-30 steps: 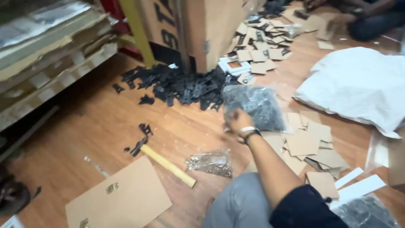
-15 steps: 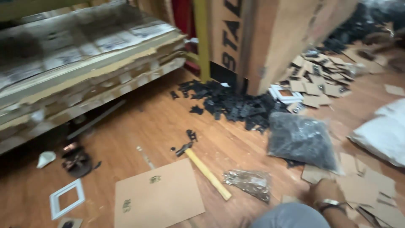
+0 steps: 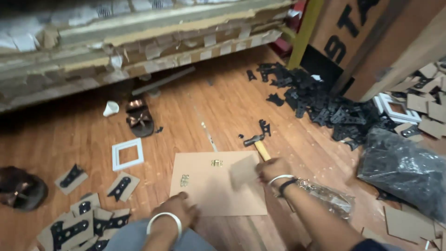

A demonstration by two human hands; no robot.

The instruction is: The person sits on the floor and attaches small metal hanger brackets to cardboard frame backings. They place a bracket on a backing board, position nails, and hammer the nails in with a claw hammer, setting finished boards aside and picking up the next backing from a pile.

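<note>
Cardboard square (image 3: 243, 171) | lower centre of frame, over brown board (image 3: 218, 189) on floor | light, thin, bendable; take by edge | right hand (image 3: 274, 170) grip pinching it | left hand (image 3: 179, 210) grip loose, resting on board edge

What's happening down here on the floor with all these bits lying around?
A person sits on the wooden floor over a flat brown cardboard sheet. The right hand is at the yellow wooden handle of a hammer and also holds a small square cardboard piece. The left hand rests on the sheet's near edge. Two small brass-coloured fittings lie on the sheet. A heap of black metal brackets lies beyond.
</note>
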